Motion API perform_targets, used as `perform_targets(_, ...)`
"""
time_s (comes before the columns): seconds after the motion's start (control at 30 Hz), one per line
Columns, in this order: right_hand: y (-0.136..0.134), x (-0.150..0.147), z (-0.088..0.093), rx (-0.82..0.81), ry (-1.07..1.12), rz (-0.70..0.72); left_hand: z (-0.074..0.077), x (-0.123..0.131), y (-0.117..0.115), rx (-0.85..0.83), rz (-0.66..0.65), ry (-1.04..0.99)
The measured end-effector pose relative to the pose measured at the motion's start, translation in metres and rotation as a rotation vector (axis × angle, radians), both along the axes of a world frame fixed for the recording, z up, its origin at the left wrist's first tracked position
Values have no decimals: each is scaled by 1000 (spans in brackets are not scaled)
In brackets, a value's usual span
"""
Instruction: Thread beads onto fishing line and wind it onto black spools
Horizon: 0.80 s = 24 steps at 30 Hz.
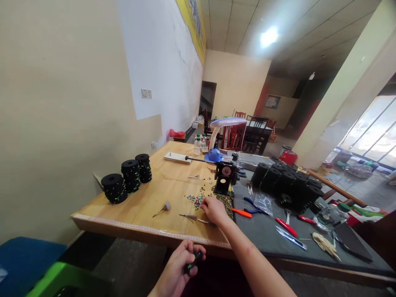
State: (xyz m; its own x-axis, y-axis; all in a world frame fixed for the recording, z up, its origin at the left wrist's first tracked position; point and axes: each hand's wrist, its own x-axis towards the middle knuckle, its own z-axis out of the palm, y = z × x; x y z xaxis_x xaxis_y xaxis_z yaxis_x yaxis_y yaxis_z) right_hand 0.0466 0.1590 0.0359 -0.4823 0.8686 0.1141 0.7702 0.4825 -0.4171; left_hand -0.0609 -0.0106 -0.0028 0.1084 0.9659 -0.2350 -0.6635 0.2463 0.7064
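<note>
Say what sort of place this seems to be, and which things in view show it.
Probably a small craft workshop: tiny coloured beads lie loose by the right hand, black spools stand along the table, and a desk lamp stands at the back.

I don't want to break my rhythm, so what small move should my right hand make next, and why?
Probably pinch up one bead-like piece: your right hand is lowered at the edge of the small coloured pieces, while your left hand holds a dark item with green specks.
</note>
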Motion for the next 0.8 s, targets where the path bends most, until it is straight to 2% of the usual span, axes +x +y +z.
perform_targets(0.07,-15,14,5,-6,68,17,4,-1,-1,2,24,31)
perform_targets(0.17,-52,38,10,-54,181,57,9,1,-2,-12,56,89)
perform_targets(0.3,-108,58,6,-443,636,97,8,10,-2,7,82,156)
perform_targets(0.4,-133,59,-3,-510,814,54,5,16,-2,79,78,206)
perform_targets(0.57,-141,57,-11,-467,921,34,4,22,-2,181,78,253)
perform_targets(0.8,-142,61,-15,-377,883,29,3,27,-2,252,74,260)
